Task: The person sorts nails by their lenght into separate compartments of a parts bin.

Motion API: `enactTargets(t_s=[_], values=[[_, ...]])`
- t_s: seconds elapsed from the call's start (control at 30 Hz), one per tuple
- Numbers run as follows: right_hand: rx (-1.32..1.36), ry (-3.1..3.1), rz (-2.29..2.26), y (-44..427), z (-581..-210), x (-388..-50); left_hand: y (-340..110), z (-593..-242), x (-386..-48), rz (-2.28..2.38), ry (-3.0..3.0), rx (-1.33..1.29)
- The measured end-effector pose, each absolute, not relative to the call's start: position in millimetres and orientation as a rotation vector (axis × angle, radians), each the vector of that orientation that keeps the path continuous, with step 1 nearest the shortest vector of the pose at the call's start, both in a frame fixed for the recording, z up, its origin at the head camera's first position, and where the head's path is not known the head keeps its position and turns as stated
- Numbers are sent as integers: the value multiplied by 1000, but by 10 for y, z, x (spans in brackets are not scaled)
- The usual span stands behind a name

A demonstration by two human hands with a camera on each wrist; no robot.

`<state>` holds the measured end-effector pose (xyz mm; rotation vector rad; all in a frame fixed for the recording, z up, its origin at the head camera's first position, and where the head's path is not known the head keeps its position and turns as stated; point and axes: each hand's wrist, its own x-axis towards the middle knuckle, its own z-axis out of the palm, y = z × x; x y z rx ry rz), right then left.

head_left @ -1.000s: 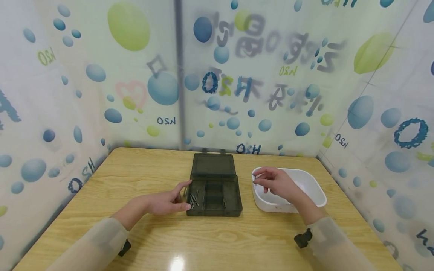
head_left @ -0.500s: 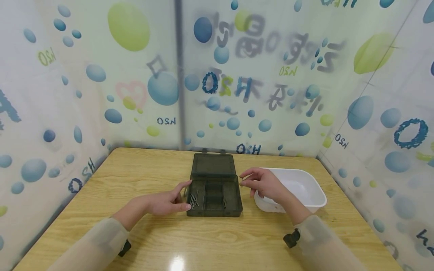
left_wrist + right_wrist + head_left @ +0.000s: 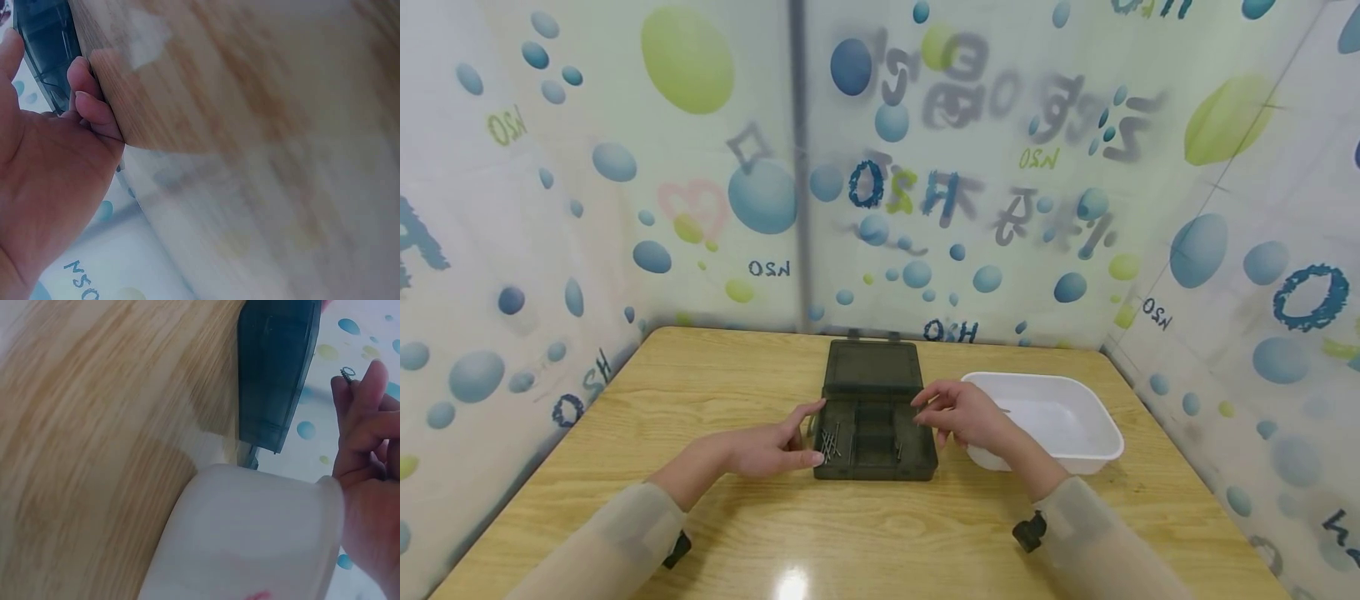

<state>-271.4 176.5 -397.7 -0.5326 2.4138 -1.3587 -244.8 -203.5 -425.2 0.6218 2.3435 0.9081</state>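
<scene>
My right hand (image 3: 964, 414) hovers at the right rim of a dark translucent compartment box (image 3: 872, 468), its lid standing raised at the back. In the right wrist view, thumb and fingertip pinch a small metal piece (image 3: 347, 375) with a ridged shank and ring-shaped end, possibly a screw eye. My left hand (image 3: 766, 447) rests against the box's left side, thumb and forefinger spread and fairly straight; the left wrist view shows its other fingers bent beside the box. Several thin metal pins or screws (image 3: 831, 442) lie in the left compartment, and a few small metal pieces (image 3: 898, 450) at the right.
A white plastic tub (image 3: 1093, 457) stands right of the box, partly behind my right hand and forearm. A small thin item (image 3: 1006, 410) shows inside it. The wooden table (image 3: 865, 542) meets patterned curtains (image 3: 722, 275) behind and on both sides.
My right hand has moved left from over the white tub to the box's right rim, carrying the small metal piece. The left hand and the box stay in place.
</scene>
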Motion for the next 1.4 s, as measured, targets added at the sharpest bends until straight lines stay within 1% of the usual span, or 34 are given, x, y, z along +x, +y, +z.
enactTargets(t_s=[0.33, 0.6, 0.77, 0.93, 1.1, 1.4], values=[[-491, 2456, -1227, 1654, -3979, -2687, -2040, -4262, -2454, 917, 2335, 624], [-507, 2486, -1233, 1759, -3927, -2674, -2035, -4268, -2454, 911, 2343, 624], [-506, 2501, -1310, 1964, -3891, -2715, -2034, -4278, -2454, 912, 2343, 627], [-430, 2501, -1374, 2260, -3848, -2774, -2037, -4278, -2453, 912, 2344, 623], [-348, 2525, -1385, 2594, -3882, -2876, -2037, -4275, -2456, 908, 2347, 624], [-221, 2575, -1203, 2998, -3973, -2984, -2039, -4275, -2464, 917, 2339, 628]])
